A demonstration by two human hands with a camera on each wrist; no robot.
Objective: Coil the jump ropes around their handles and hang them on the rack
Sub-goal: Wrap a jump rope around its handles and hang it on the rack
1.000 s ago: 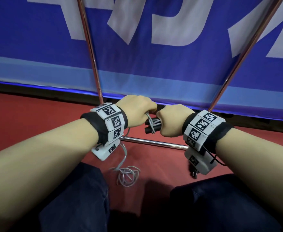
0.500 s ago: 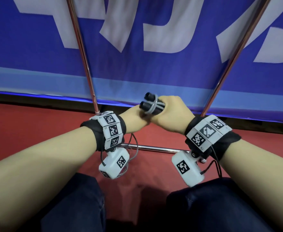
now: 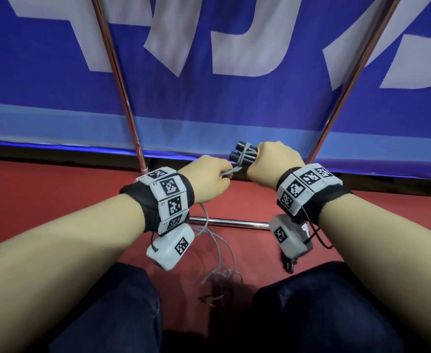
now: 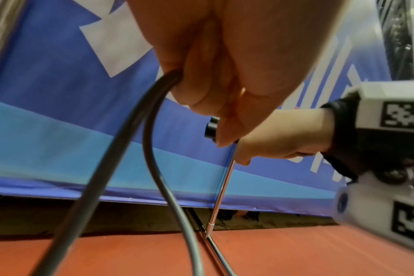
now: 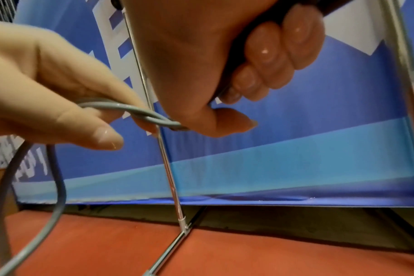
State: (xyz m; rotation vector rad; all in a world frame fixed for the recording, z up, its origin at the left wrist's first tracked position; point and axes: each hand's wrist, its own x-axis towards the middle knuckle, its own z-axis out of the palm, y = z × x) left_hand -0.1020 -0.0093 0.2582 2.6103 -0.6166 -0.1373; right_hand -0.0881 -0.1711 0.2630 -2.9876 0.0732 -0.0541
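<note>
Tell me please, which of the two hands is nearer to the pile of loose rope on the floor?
Left. The left hand holds the cord that hangs down to the loose rope below it; the right hand is farther right, gripping the handles.

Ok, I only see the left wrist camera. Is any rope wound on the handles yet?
Observer: Yes. The head view shows a few turns of the grey rope crossing the two black handles.
Operator: Is lots left over?
Observer: Yes, a loose pile of it lies on the red floor between the person's knees.
Operator: How are the handles held?
Observer: In the right wrist view, the right hand has its fingers curled round both handles.
</note>
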